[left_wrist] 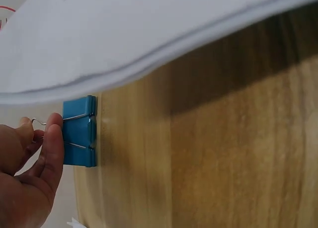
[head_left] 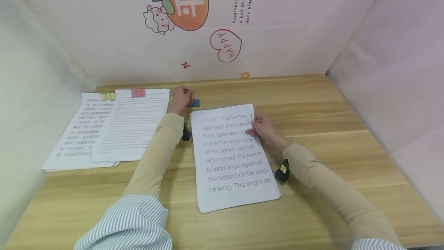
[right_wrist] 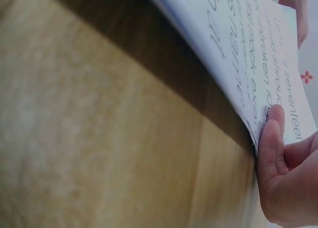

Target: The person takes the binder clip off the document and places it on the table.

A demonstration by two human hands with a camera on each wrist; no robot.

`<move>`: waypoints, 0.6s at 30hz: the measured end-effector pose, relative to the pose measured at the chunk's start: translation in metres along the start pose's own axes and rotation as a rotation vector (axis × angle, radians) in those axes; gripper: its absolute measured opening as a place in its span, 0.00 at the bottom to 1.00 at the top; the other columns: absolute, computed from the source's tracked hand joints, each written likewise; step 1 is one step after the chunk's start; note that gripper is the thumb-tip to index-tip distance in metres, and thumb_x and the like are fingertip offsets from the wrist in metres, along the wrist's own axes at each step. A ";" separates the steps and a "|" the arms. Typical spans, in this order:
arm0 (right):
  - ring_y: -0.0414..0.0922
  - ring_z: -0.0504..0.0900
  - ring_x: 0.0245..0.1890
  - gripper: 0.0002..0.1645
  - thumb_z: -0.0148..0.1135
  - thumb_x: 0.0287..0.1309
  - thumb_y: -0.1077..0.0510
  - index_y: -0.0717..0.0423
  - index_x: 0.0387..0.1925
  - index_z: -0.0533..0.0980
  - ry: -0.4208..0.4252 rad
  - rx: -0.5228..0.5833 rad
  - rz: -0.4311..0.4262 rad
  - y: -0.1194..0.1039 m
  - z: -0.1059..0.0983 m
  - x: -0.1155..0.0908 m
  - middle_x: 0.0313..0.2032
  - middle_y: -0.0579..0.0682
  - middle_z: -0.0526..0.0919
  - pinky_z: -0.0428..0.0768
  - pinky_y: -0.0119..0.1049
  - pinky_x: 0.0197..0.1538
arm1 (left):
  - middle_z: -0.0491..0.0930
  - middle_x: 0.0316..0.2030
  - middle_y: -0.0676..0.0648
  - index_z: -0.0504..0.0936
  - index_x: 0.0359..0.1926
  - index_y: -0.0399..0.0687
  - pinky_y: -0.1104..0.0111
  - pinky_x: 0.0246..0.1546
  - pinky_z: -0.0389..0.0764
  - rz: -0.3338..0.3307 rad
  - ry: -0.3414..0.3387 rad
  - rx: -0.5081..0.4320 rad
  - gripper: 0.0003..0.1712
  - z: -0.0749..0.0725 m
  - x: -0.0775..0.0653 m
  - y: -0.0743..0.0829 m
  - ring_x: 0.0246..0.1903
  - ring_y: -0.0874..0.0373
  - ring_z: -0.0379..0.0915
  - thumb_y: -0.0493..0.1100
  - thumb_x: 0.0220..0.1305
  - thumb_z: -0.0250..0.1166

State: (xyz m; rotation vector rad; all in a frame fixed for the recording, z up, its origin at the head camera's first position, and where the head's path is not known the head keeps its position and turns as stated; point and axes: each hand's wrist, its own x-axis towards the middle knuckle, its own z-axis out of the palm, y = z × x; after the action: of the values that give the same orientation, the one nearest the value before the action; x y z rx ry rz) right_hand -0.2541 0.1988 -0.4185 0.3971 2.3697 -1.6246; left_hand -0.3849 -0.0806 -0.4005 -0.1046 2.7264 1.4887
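My left hand (head_left: 182,97) pinches the wire handles of a blue binder clip (left_wrist: 78,131) near the back of the table. The clip's jaws look closed, with no paper between them. A stack of printed sheets (head_left: 232,161) with large English text lies in front of me, just right of the clip. At the stack's upper right edge, my right hand (head_left: 266,128) holds the sheets, fingertips over the print. In the right wrist view, the near long edge of the stack (right_wrist: 198,44) is raised above the wood and casts a shadow.
On the left lie two overlapping paper stacks, one with a pink binder clip (head_left: 138,92) at its top edge, the other with a yellow binder clip (head_left: 108,96). A printed wall covering (head_left: 284,45) rises behind the wooden table (head_left: 312,115), with side walls left and right.
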 end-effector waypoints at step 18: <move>0.37 0.80 0.22 0.17 0.45 0.64 0.65 0.66 0.54 0.66 -0.018 0.013 -0.013 0.000 -0.009 0.004 0.35 0.59 0.81 0.79 0.26 0.28 | 0.83 0.36 0.35 0.81 0.42 0.33 0.79 0.18 0.68 0.062 0.108 0.113 0.14 0.005 -0.001 -0.002 0.16 0.67 0.68 0.40 0.66 0.56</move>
State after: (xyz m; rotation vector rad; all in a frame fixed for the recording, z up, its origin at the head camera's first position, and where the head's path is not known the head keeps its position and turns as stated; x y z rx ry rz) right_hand -0.2581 0.2078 -0.4172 0.3688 2.3546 -1.6426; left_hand -0.3834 -0.0770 -0.4050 -0.1006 2.9181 1.3786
